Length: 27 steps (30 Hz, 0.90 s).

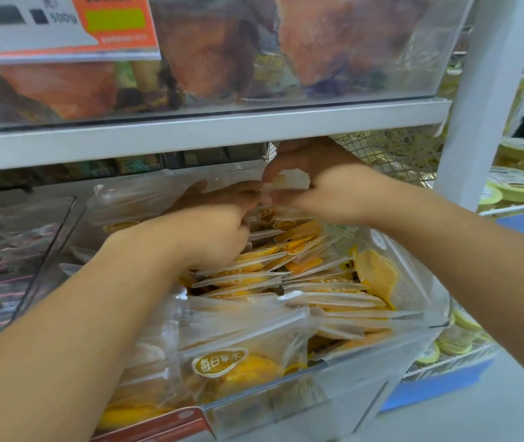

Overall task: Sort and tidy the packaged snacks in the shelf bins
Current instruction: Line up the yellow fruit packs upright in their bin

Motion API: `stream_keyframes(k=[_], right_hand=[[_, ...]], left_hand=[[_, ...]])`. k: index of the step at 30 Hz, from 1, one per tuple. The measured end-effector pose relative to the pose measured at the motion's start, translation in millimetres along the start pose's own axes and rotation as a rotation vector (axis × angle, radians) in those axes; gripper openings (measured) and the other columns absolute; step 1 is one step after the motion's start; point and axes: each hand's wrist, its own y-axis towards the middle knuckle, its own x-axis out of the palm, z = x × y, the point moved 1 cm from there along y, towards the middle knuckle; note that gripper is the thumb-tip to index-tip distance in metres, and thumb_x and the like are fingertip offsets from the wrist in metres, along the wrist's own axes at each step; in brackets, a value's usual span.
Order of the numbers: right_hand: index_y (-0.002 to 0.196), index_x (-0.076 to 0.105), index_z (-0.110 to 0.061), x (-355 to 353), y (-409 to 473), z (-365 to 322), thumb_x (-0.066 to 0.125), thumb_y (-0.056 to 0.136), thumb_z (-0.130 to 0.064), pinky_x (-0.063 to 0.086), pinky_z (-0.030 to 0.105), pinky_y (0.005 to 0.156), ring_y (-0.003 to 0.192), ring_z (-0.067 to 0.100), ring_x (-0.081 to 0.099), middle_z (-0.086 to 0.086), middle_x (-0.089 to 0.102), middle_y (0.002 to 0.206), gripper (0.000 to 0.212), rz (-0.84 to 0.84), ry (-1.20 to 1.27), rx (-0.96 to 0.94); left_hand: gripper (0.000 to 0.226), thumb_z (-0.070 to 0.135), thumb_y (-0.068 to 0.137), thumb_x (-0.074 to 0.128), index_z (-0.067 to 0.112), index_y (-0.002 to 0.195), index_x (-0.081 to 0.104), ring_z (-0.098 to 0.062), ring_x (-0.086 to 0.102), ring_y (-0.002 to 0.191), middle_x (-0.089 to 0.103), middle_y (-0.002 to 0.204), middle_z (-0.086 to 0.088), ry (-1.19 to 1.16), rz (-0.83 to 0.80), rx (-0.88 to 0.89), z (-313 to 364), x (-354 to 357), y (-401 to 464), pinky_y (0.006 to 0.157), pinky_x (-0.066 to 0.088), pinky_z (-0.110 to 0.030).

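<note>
Right hand (321,189) and left hand (219,218) pinch one packet (289,181) beneath the shelf edge (190,135), above stacked packets (286,282).

- Two bare forearms enter from the lower corners; no sleeve shows on either, up to the picture's edge.
- The left hand (213,231) wears no glove, ring, watch or bracelet that can be seen.
- The right hand (324,189) is likewise bare at hand and wrist.
- The fingers (190,191) are blurred, so nails cannot be made out.
</note>
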Motion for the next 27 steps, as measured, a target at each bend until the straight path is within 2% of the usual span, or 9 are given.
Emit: stream_keyframes(k=[6, 9, 12, 14, 16, 20, 23, 25, 27], right_hand=[[0.098, 0.079, -0.02, -1, 12, 9, 0.07, 0.091, -0.015, 0.049, 0.027, 0.095, 0.101, 0.019, 0.066, -0.003, 0.074, 0.106, 0.013, -0.124, -0.111, 0.23], [0.092, 0.078, -0.021, -8, 17, 22, 0.073, 0.088, -0.02, 0.053, 0.037, 0.094, 0.096, 0.024, 0.067, 0.0, 0.074, 0.1, 0.007, -0.129, -0.222, 0.339], [0.102, 0.071, -0.011, -10, 18, 26, 0.073, 0.088, -0.032, 0.054, 0.042, 0.091, 0.092, 0.029, 0.065, 0.006, 0.069, 0.095, 0.026, -0.135, -0.293, 0.376], [0.086, 0.062, -0.008, -8, 16, 24, 0.07, 0.091, -0.037, 0.053, 0.038, 0.084, 0.085, 0.029, 0.061, 0.005, 0.06, 0.082, 0.03, -0.143, -0.333, 0.372], [0.075, 0.052, -0.011, -7, 14, 20, 0.066, 0.093, -0.041, 0.047, 0.034, 0.075, 0.082, 0.028, 0.059, 0.003, 0.055, 0.079, 0.037, -0.175, -0.374, 0.373], [0.106, 0.06, -0.015, -12, 3, 9, 0.074, 0.086, -0.04, 0.048, 0.034, 0.083, 0.1, 0.028, 0.059, 0.003, 0.056, 0.105, 0.035, -0.129, -0.458, 0.296], [0.086, 0.055, -0.021, -14, -4, 3, 0.08, 0.081, -0.035, 0.044, 0.03, 0.075, 0.09, 0.024, 0.057, -0.004, 0.054, 0.09, 0.029, 0.036, -0.372, 0.204], [0.081, 0.063, -0.027, -11, -3, 2, 0.084, 0.075, -0.033, 0.04, 0.025, 0.072, 0.084, 0.018, 0.057, -0.01, 0.056, 0.084, 0.023, -0.034, -0.213, 0.173], [0.1, 0.072, -0.03, -5, -2, 2, 0.085, 0.075, -0.033, 0.043, 0.025, 0.076, 0.088, 0.015, 0.06, -0.011, 0.064, 0.097, 0.029, -0.17, -0.188, 0.192]], left_hand=[[0.057, 0.03, 0.102, 0.047, 0.041, 0.154, 0.024, -0.02, 0.017, 0.149, 0.011, 0.164, 0.018, 0.005, 0.069, -0.036, -2, 0, 2, 0.12, 0.02, -0.035], [0.041, 0.036, 0.099, 0.054, 0.032, 0.139, 0.048, -0.022, 0.048, 0.123, 0.048, 0.142, 0.003, -0.016, 0.146, -0.096, -1, -1, 3, 0.097, 0.04, -0.03], [0.031, 0.04, 0.099, 0.05, 0.032, 0.129, 0.055, -0.021, 0.053, 0.106, 0.059, 0.124, 0.001, 0.029, 0.131, -0.111, 2, -2, 2, 0.091, 0.045, -0.033], [0.024, 0.039, 0.101, 0.045, 0.034, 0.119, 0.06, -0.021, 0.052, 0.103, 0.061, 0.117, 0.003, 0.068, 0.101, -0.072, 2, -1, 2, 0.092, 0.044, -0.032], [0.023, 0.035, 0.101, 0.043, 0.034, 0.113, 0.063, -0.02, 0.05, 0.105, 0.06, 0.115, 0.006, 0.081, 0.088, -0.033, 2, -1, 2, 0.097, 0.038, -0.033], [0.032, 0.034, 0.104, 0.037, 0.04, 0.129, 0.056, -0.02, 0.044, 0.127, 0.05, 0.14, 0.012, 0.129, 0.063, 0.027, 2, -1, 4, 0.113, 0.024, -0.036], [0.034, 0.037, 0.104, 0.033, 0.045, 0.131, 0.053, -0.019, 0.042, 0.133, 0.046, 0.144, 0.015, 0.159, 0.044, 0.061, -2, 2, 8, 0.117, 0.02, -0.039], [0.034, 0.038, 0.104, 0.032, 0.046, 0.131, 0.052, -0.02, 0.037, 0.138, 0.043, 0.148, 0.015, 0.174, 0.03, 0.066, -3, 3, 10, 0.12, 0.016, -0.041], [0.035, 0.039, 0.104, 0.032, 0.047, 0.131, 0.052, -0.02, 0.03, 0.144, 0.035, 0.156, 0.016, 0.186, 0.024, 0.063, -3, 3, 11, 0.121, 0.014, -0.042]])
